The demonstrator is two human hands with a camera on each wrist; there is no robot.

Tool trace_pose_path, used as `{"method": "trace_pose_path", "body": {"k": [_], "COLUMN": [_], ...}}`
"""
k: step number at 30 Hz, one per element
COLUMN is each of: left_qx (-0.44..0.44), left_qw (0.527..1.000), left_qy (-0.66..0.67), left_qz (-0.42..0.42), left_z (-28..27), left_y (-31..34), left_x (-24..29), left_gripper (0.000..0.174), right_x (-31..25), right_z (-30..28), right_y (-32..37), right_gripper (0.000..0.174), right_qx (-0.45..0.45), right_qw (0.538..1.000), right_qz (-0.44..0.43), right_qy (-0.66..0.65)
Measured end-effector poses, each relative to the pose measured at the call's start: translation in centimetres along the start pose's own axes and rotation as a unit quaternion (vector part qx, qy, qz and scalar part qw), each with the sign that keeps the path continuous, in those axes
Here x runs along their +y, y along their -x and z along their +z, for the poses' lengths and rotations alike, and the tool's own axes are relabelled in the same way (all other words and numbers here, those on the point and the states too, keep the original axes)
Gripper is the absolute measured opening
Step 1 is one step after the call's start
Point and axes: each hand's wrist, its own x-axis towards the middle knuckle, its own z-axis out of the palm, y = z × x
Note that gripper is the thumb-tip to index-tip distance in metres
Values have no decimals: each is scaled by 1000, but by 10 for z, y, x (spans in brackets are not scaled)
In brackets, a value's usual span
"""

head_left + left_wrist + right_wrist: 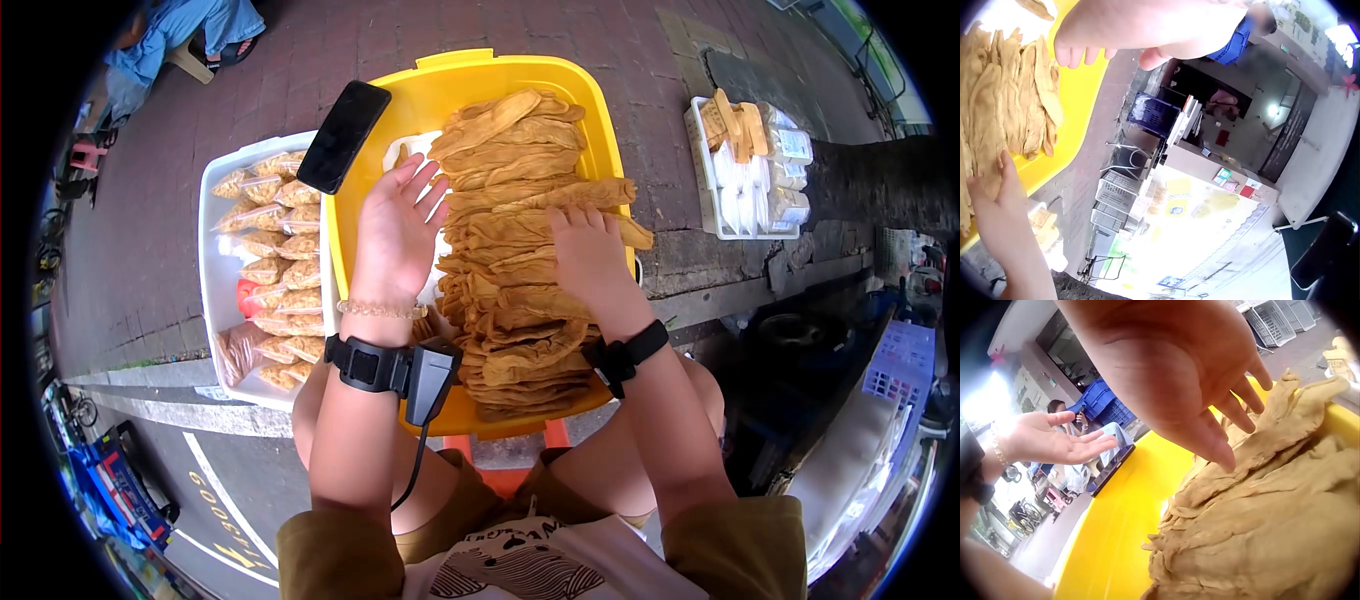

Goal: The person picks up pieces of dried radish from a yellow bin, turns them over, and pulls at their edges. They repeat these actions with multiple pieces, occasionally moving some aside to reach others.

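A row of tan, wrinkled, folded strips that look like tofu skin [515,310] fills much of a yellow tub [595,110]. My right hand [597,262] rests over the right side of the row, its fingertips at a strip [590,192] that juts toward the tub's right rim. In the right wrist view its thumb and fingers are extended and spread over the strips. My left hand [393,235] hovers by the row's left side, palm turned up, fingers loosely extended, holding nothing. White lining shows beside the left fingers.
A black phone [344,137] lies on the tub's upper left rim. Left of the tub, a white crate [213,265] holds several clear bags [288,247] of tan pieces. A white basket [703,185] stands at right on the pavement. A person in blue [190,35] sits beyond.
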Motion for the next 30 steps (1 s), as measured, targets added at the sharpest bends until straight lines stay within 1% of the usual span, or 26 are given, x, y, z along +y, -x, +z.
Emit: {"method": "trace_pose_path", "body": {"k": [1, 2, 4, 5, 7, 8, 10, 11, 13, 14, 16, 20, 22, 23, 25, 26, 27, 28, 29, 30], "left_qx": [0, 0, -2, -5, -8, -10, -12, -15, -18, -23, -32, -48, -47, -45, -47, -48, -48, -16, 15, 16], "left_qw": [1000, 1000, 1000, 1000, 1000, 1000, 1000, 1000, 1000, 1000, 999, 999, 999, 999, 999, 999, 999, 998, 995, 995], "left_qy": [6, 12, 13, 13, 12, 10, 11, 11, 12, 11, 6, 2, -2, -6, -15, -23, -22, -56, -90, -90], "left_qz": [-3, -6, -3, -1, -3, -9, -2, 3, 3, 4, 0, -2, 0, 2, 6, 10, 11, 20, 29, 29], "left_z": [0, 0, 0, 0, 0, 0, 1, 1, -1, -1, -1, -2, -2, -1, -2, -2, -2, -2, -1, 2], "left_y": [1, 2, 5, 7, 9, 11, 14, 15, 17, 17, 18, 17, 17, 17, 16, 15, 15, 14, 14, 15], "left_x": [1, 3, 5, 6, 10, 11, 15, 17, 18, 18, 18, 19, 18, 18, 19, 18, 17, 15, 14, 12], "left_gripper": [50, 48, 46, 45, 44, 43, 43, 43, 43, 43, 44, 44, 44, 44, 44, 45, 45, 46, 47, 47], "right_x": [3, 2, -2, -4, -6, -4, 0, -1, -2, -4, -8, -3, 1, -1, -5, -3, 1, 3, 0, -8], "right_z": [10, 7, -1, -5, -11, -5, 12, 10, 5, 0, -9, -8, -1, -8, -24, -25, -26, -27, -34, -47], "right_y": [1, -1, -5, -6, -6, -6, -3, -3, -2, -3, -7, -8, -11, -12, -13, -18, -28, -33, -34, -35], "right_gripper": [46, 46, 33, 33, 36, 36, 34, 34, 29, 29, 27, 26, 23, 23, 21, 21, 22, 22, 22, 22], "right_qx": [7, 7, -16, -15, -93, -92, 24, 24, -28, -29, -26, -20, -95, -94, -68, -68, -75, -77, -77, -45], "right_qw": [999, 999, 997, 997, 991, 991, 991, 991, 996, 996, 991, 990, 995, 995, 997, 997, 958, 865, 865, 763], "right_qz": [15, 13, 16, 14, 6, 3, -19, -20, 9, 9, 38, 7, 30, 31, 13, 14, 48, 80, 80, 73], "right_qy": [37, 37, 68, 68, 94, 94, 129, 129, 79, 80, 128, 138, 23, 23, -41, -41, -273, -490, -489, -641]}}
